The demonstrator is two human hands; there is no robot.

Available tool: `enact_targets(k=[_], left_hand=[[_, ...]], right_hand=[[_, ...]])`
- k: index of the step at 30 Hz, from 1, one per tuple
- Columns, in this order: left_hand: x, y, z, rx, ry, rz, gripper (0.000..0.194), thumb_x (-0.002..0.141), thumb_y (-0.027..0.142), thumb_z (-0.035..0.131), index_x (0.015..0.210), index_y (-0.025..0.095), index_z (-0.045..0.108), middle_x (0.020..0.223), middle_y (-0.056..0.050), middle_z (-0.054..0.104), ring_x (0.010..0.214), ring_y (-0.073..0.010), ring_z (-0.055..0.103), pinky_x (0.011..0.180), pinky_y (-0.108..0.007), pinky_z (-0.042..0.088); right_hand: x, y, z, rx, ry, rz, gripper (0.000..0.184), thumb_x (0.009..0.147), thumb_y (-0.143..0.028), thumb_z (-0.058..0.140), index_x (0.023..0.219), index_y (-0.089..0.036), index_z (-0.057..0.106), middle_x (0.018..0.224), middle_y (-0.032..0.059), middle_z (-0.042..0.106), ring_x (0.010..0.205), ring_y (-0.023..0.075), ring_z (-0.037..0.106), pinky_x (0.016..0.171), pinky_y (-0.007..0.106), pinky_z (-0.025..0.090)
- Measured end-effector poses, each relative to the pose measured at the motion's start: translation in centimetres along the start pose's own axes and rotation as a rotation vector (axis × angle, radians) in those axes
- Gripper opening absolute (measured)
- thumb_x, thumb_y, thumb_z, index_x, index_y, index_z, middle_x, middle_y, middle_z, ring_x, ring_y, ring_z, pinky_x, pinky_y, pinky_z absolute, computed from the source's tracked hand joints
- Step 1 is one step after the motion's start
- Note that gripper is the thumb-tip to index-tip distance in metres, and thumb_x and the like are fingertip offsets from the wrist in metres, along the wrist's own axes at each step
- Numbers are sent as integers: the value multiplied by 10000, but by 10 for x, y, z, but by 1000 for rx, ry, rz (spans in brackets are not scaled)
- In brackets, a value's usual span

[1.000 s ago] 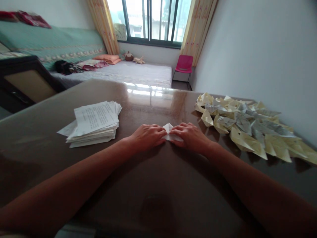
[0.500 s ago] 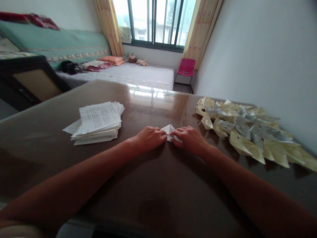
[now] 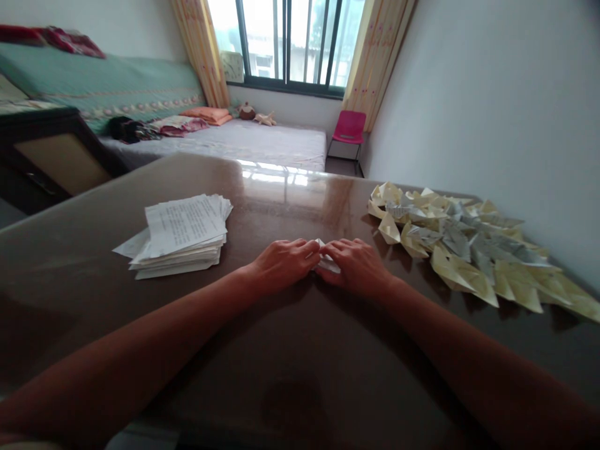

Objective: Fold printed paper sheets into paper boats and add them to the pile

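A small folded piece of white paper point(image 3: 330, 265) lies at the middle of the brown table point(image 3: 300, 337), mostly covered by my fingers. My left hand point(image 3: 289, 262) grips it from the left, fingers bent over its edge. From the right, my right hand point(image 3: 357, 265) holds the same paper with thumb and fingers closed on it. The two hands nearly meet, and only a tip and a lower strip of the paper show between them. The exact shape of the fold is hidden.
On the left side of the table sits a stack of printed sheets point(image 3: 185, 228). Many folded paper boats point(image 3: 462, 240), yellowish and white, crowd the right side near the wall. Beyond the table are a bed point(image 3: 281, 140) and a pink chair point(image 3: 349, 128).
My hands have drawn closer together over the folded paper, so less of it shows than before. The whole view has shifted slightly. The stack and the boats stay where they were.
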State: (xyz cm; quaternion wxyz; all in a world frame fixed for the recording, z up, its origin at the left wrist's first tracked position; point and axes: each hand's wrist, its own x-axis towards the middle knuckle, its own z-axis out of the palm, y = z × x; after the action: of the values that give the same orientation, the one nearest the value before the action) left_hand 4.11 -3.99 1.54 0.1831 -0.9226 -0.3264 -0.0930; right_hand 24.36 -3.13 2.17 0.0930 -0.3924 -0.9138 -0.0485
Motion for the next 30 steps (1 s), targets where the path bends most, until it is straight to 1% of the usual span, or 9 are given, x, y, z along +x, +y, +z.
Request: enact_targets(k=[3, 7, 11, 13, 16, 20, 24, 27, 30], left_hand=[[-2, -1, 2, -1, -16, 40, 127, 903, 186, 467, 961, 178, 580, 1019, -57, 619, 884, -180, 609, 690, -271, 496], [-4, -5, 8, -33, -44, 36, 136, 902, 181, 465, 978, 175, 579, 1106, -65, 612, 873, -163, 619, 674, -254, 485], [-5, -10, 9, -61, -86, 12, 201, 940, 300, 445, 990, 174, 594, 977, -51, 656, 858, -173, 624, 659, -254, 473], [-6, -13, 7, -74, -101, 15, 207, 945, 296, 443, 1000, 183, 608, 955, -49, 668, 873, -172, 618, 651, -246, 462], [-8, -19, 3, -131, -128, 9, 211, 943, 248, 437, 1018, 220, 632, 997, -36, 676, 920, -165, 607, 647, -234, 447], [-9, -33, 9, -308, -129, -87, 258, 950, 305, 414, 1007, 276, 664, 978, -2, 687, 907, -146, 608, 677, -228, 446], [-7, -47, 24, -528, -106, -227, 267, 922, 365, 460, 975, 241, 690, 942, -11, 693, 866, -143, 620, 743, -237, 463], [-4, -50, 33, -623, -117, -329, 283, 907, 393, 473, 948, 222, 695, 921, -12, 701, 836, -145, 627, 742, -239, 466], [-2, -48, 35, -610, -142, -397, 298, 899, 417, 469, 927, 223, 693, 876, -6, 700, 785, -143, 618, 706, -235, 457]], right_hand=[[1, -2, 2, -50, -3, -24, 321, 905, -374, 510, 1141, -170, 585, 1070, 110, 672, 976, 243, 586, 791, 339, 354], [1, 1, 4, -71, -66, -92, 187, 922, -256, 494, 1024, -189, 635, 1016, 76, 681, 947, 222, 579, 773, 326, 353], [1, 8, 2, 6, -106, -110, 195, 931, -247, 486, 957, -208, 675, 988, 60, 683, 918, 192, 579, 766, 299, 366], [1, 12, 0, 57, -111, -106, 210, 929, -260, 490, 965, -212, 691, 982, 64, 682, 899, 181, 581, 761, 286, 375], [1, 19, -1, 146, -97, -89, 227, 925, -265, 488, 963, -227, 708, 950, 53, 686, 875, 175, 587, 747, 273, 386], [3, 31, 4, 335, -115, -16, 213, 901, -258, 520, 965, -225, 720, 941, 40, 699, 841, 156, 612, 725, 241, 404], [5, 40, 12, 474, -151, 116, 204, 886, -276, 538, 950, -210, 720, 912, 25, 717, 797, 144, 630, 704, 225, 415], [6, 42, 15, 497, -157, 182, 202, 888, -293, 529, 938, -208, 706, 901, 22, 718, 771, 136, 631, 674, 217, 412], [7, 41, 15, 454, -160, 239, 169, 879, -295, 536, 921, -211, 677, 897, 21, 711, 762, 133, 630, 654, 213, 400]])
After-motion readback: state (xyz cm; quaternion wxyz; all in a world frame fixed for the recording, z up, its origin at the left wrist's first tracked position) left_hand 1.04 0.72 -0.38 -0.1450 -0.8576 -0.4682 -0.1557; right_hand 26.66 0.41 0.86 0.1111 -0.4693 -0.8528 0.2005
